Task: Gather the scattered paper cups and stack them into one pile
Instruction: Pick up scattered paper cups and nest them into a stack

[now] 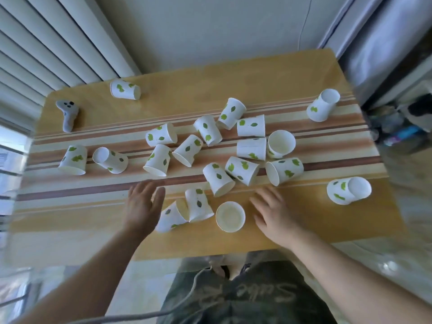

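A wooden table [304, 73] with a yellow top and brown and cream stripes across its middle stands against a pale grey wall [210, 31]. On the left, white window blinds [46, 43] let in daylight. On the right hangs a grey curtain [385, 43], with some blurred coloured things under it. A small grey controller [67, 114] lies near the table's far left corner. The floor [145, 281] is light and glossy.
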A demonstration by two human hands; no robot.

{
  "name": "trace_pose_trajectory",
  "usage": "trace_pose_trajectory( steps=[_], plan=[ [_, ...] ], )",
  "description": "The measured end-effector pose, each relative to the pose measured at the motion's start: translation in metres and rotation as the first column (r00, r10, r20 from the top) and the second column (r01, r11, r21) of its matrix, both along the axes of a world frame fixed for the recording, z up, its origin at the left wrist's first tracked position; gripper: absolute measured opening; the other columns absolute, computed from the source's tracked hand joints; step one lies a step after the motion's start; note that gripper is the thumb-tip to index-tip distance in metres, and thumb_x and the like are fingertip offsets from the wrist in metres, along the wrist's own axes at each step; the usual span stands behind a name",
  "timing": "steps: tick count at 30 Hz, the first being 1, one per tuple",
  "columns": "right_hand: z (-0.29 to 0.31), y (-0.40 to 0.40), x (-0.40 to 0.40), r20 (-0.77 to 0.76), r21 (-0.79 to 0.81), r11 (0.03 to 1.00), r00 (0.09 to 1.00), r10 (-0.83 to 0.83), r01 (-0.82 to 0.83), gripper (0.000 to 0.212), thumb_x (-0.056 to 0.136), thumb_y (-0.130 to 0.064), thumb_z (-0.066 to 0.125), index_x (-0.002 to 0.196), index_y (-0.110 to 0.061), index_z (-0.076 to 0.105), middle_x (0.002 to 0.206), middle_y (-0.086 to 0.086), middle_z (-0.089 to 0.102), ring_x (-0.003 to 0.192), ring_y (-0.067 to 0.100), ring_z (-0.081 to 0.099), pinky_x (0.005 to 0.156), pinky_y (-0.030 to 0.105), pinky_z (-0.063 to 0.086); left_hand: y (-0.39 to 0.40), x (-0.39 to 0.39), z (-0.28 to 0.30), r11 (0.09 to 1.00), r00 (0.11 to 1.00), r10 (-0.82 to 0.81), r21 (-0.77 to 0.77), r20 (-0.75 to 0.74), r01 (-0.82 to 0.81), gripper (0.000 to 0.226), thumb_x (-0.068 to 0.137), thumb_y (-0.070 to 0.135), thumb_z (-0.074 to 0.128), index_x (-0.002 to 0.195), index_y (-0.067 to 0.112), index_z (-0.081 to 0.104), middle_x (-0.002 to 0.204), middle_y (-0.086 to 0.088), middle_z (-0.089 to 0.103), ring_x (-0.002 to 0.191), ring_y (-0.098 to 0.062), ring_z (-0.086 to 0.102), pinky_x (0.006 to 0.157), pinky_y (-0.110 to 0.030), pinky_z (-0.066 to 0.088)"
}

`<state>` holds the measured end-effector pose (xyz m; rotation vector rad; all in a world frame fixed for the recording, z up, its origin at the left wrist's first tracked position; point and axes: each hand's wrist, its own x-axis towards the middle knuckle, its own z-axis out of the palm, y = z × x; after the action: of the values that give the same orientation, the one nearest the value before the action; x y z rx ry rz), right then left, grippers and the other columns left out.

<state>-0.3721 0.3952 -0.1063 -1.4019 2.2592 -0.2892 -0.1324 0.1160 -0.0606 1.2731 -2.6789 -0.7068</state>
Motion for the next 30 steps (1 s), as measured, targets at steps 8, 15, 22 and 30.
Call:
trace_pose_trajectory(
  steps=[8,15,22,30],
  plan=[
    [-0.065,0.011,0.002,-0.267,-0.314,0.948,0.963,-0.041,-0.047,0.041,0.1,-0.031,0.06,0.132,-0.009,0.073,0.148,0.01,0.06,0.145,0.038,0.049,0.116,0.053,0.047,-0.032,0.054,-0.099,0.945,0.894,0.308,0.21,-0.325,-0.249,0.045,0.107,0.036,0.037,0.105,0.043,0.082,0.124,0.006,0.077,0.126,-0.034,0.067,0.11,-0.063,0.05],
    [-0.083,0.01,0.003,-0.315,-0.353,0.936,0.943,-0.108,-0.011,0.046,0.098,-0.041,0.057,0.136,-0.018,0.071,0.149,-0.001,0.056,0.143,0.028,0.048,0.111,0.056,0.049,-0.014,0.059,-0.11,0.947,0.806,0.317,0.213,-0.5,-0.24,0.044,0.109,0.04,0.04,0.101,0.034,0.083,0.108,0.014,0.082,0.104,-0.006,0.073,0.104,-0.046,0.053],
    [-0.066,0.011,0.024,-0.261,-0.332,0.941,0.951,-0.166,0.073,0.044,0.103,-0.036,0.058,0.145,-0.024,0.066,0.16,-0.006,0.052,0.149,0.02,0.044,0.123,0.037,0.033,0.014,0.07,-0.092,0.985,0.852,0.171,0.118,-0.496,-0.129,0.045,0.109,0.054,0.039,0.101,0.032,0.077,0.111,0.002,0.078,0.112,-0.026,0.071,0.102,-0.044,0.052],
    [-0.066,0.024,0.052,-0.287,-0.39,0.886,0.881,-0.377,0.252,0.034,0.105,-0.026,0.055,0.136,-0.025,0.07,0.148,-0.01,0.06,0.131,0.02,0.059,0.103,0.034,0.05,0.046,0.088,-0.09,0.993,0.895,-0.045,0.078,-0.443,0.089,0.089,0.078,0.078,0.057,0.16,0.047,0.041,0.145,0.007,0.053,0.139,-0.02,0.047,0.121,-0.047,0.038]
  ],
)
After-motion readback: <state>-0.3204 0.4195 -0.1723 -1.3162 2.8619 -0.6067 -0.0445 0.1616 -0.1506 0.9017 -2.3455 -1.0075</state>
